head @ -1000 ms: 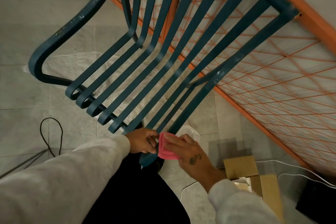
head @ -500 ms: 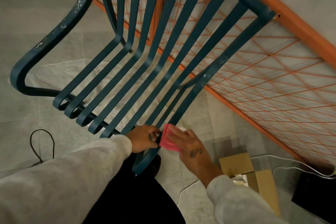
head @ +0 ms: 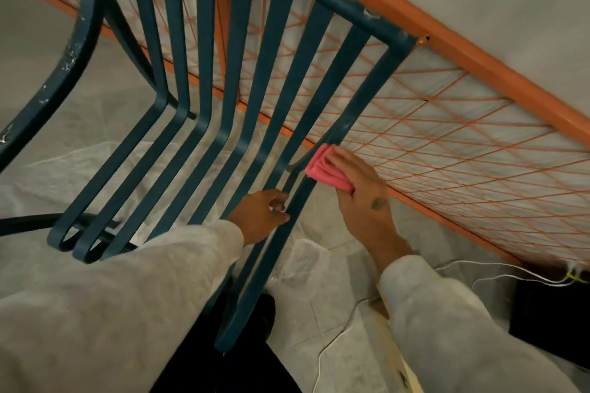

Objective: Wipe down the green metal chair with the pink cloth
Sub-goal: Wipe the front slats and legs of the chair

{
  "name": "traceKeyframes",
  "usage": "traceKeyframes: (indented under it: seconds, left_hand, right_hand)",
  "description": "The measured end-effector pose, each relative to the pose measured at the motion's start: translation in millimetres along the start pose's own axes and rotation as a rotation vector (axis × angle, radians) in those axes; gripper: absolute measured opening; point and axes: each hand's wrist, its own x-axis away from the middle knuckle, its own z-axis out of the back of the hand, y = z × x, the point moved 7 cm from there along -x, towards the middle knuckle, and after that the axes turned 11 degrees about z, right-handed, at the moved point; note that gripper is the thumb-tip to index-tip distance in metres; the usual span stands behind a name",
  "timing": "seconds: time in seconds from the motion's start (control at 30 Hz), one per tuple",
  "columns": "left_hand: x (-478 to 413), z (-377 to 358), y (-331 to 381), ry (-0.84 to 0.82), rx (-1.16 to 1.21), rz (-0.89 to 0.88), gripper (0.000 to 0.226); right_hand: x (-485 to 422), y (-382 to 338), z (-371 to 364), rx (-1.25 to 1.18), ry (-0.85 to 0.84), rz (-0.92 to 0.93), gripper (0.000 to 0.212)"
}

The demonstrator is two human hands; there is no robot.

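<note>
Reaching forward from grey fleece sleeves (head: 127, 313), both hands at the right edge of the green slatted metal chair (head: 274, 80). Left hand (head: 260, 212) curled shut around one of the rightmost seat slats, fingers (head: 278, 201) wrapped over the bar. Right hand (head: 360, 188) just beyond, fingers pressing down and gripping the folded pink cloth (head: 325, 169) against the outermost bar near the bend into the backrest. Below, pale tiled floor (head: 41, 41) with a thin white cable (head: 335, 341). Farther off, an orange-framed lattice panel (head: 447, 137) behind the chair.
</note>
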Motion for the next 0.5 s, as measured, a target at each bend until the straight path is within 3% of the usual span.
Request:
traceKeyframes:
  seconds: [0.13, 0.23, 0.33, 0.4, 0.5]
  left_hand:
    - [-8.2, -5.6, 15.3, -0.056, -0.075, -0.017, 0.046]
    - [-9.6, -7.3, 15.2, -0.058, -0.095, -0.017, 0.045]
    - [-12.4, -6.5, 15.4, -0.067, -0.103, -0.033, 0.040]
    - [-15.3, -6.7, 16.9, -0.086, -0.107, -0.044, 0.039]
    - [-18.4, -7.2, 17.2, -0.118, -0.101, -0.039, 0.039]
  right_hand:
    - [-25.6, 13.7, -2.0, 0.162, 0.009, 0.030, 0.058]
    - [-11.2, 11.7, -19.0, 0.277, -0.044, 0.181, 0.060]
    - [24.4, -1.4, -42.4, 0.135, -0.176, 0.144, 0.052]
    - [43.9, -1.2, -58.6, 0.113, -0.305, 0.099, 0.060]
    - [38.7, 20.5, -70.9, 0.238, -0.424, 0.172, 0.059]
